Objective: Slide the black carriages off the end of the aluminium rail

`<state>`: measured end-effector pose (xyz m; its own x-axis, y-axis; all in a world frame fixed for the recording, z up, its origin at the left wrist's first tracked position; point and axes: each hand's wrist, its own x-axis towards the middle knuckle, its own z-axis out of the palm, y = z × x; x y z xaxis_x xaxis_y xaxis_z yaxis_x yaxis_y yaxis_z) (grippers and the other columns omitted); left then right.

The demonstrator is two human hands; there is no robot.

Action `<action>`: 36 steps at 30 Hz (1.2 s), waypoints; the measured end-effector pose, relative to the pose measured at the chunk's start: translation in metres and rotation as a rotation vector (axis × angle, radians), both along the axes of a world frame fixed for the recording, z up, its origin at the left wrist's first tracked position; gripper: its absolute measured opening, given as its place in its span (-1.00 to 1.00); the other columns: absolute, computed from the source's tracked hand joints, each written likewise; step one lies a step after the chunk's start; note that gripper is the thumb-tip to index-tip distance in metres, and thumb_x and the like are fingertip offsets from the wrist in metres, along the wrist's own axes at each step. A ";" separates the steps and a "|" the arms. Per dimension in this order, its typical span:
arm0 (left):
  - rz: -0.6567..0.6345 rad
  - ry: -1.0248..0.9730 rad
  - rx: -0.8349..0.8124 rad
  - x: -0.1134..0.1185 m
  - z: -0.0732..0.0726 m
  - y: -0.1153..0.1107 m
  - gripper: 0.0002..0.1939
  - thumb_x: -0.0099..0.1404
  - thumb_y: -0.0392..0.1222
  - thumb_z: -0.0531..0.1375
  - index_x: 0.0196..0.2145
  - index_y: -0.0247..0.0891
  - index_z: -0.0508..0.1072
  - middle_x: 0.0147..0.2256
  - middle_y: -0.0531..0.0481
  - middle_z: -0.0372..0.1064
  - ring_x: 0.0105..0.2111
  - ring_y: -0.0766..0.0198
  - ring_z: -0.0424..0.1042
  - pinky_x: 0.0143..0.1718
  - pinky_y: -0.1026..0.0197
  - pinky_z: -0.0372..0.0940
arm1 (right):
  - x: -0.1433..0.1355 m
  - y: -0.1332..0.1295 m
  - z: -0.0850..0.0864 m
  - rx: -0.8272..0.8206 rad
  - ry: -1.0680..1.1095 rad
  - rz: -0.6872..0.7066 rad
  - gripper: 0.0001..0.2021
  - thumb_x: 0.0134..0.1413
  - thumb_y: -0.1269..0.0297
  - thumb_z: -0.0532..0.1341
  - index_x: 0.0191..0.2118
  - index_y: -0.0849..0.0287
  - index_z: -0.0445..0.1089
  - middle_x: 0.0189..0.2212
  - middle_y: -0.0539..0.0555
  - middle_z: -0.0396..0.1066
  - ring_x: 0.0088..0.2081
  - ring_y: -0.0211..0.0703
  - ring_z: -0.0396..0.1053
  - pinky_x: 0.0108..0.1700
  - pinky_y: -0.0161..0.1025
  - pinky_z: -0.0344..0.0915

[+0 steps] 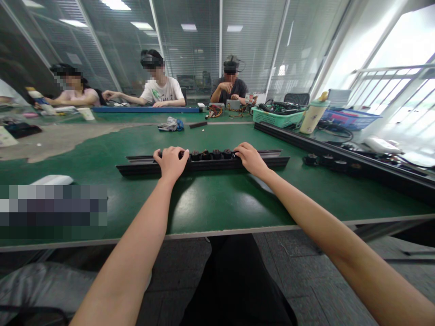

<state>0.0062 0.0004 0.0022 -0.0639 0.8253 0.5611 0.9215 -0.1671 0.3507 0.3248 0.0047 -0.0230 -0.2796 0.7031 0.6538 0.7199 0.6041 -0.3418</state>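
Two long black rails point(210, 165) lie side by side across the green table in front of me. A row of black round parts point(216, 154) sits in the gap between them. My left hand point(172, 164) is curled over the row's left end, its thumb and fingers closed around parts that it mostly hides. At the right end, my right hand point(251, 159) bends its fingers down onto the last part and the rail there. What its fingertips hold is partly hidden.
Another long black rail point(340, 151) runs along the right side, with several round black parts point(327, 159) beside it. Farther back are a green basket point(278, 118), a cream bottle point(313, 117) and a crumpled cloth point(171, 124). Several people sit across the table.
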 end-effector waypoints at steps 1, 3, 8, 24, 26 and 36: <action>0.000 0.003 0.002 0.000 0.000 0.000 -0.70 0.50 0.03 0.10 -0.21 -0.09 0.58 0.00 -0.16 0.60 0.13 -0.13 0.41 0.39 -0.31 -0.07 | 0.000 0.000 0.000 -0.001 0.000 -0.001 -0.72 0.40 0.39 0.11 -0.08 0.09 0.60 -0.06 0.22 0.45 0.05 0.11 0.38 0.24 0.05 0.34; 0.003 0.007 0.005 0.000 -0.001 0.001 -0.71 0.51 0.03 0.09 -0.22 -0.08 0.58 0.00 -0.15 0.60 0.13 -0.12 0.41 0.38 -0.31 -0.07 | 0.000 0.000 0.001 -0.005 0.002 -0.004 -0.73 0.39 0.39 0.12 -0.10 0.08 0.60 -0.07 0.22 0.45 0.04 0.11 0.38 0.23 0.06 0.34; 0.003 0.005 0.003 0.000 0.000 0.000 -0.70 0.51 0.03 0.09 -0.22 -0.08 0.58 0.00 -0.15 0.60 0.13 -0.12 0.41 0.38 -0.31 -0.07 | 0.000 0.000 0.000 0.007 0.008 0.001 -0.72 0.39 0.38 0.11 -0.09 0.07 0.60 -0.09 0.21 0.46 0.03 0.11 0.38 0.22 0.07 0.35; -0.001 0.005 0.003 0.000 -0.001 0.000 -0.70 0.51 0.03 0.09 -0.19 -0.07 0.59 0.00 -0.14 0.60 0.14 -0.12 0.41 0.39 -0.29 -0.08 | 0.000 -0.002 0.002 -0.020 -0.006 -0.020 -0.72 0.41 0.39 0.12 -0.11 0.09 0.61 -0.07 0.22 0.45 0.03 0.10 0.39 0.21 0.02 0.34; 0.000 0.006 -0.001 0.000 0.000 0.000 -0.70 0.52 0.02 0.09 -0.19 -0.08 0.59 0.00 -0.15 0.60 0.14 -0.12 0.41 0.39 -0.29 -0.08 | 0.000 -0.002 0.002 -0.015 -0.015 -0.020 -0.73 0.41 0.40 0.12 -0.10 0.10 0.61 -0.06 0.22 0.46 0.03 0.10 0.39 0.20 0.01 0.35; 0.010 0.017 0.008 -0.001 -0.003 0.003 -0.71 0.52 0.02 0.10 -0.19 -0.10 0.58 0.00 -0.15 0.61 0.13 -0.11 0.43 0.38 -0.28 -0.06 | 0.003 -0.002 0.005 0.002 -0.046 -0.010 -0.74 0.39 0.40 0.15 -0.08 0.16 0.62 -0.08 0.24 0.47 -0.01 0.07 0.40 0.19 -0.01 0.35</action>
<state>0.0054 0.0036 -0.0012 -0.0624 0.8201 0.5688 0.9288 -0.1609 0.3339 0.3280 0.0032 -0.0183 -0.3024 0.7044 0.6422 0.7405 0.5978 -0.3070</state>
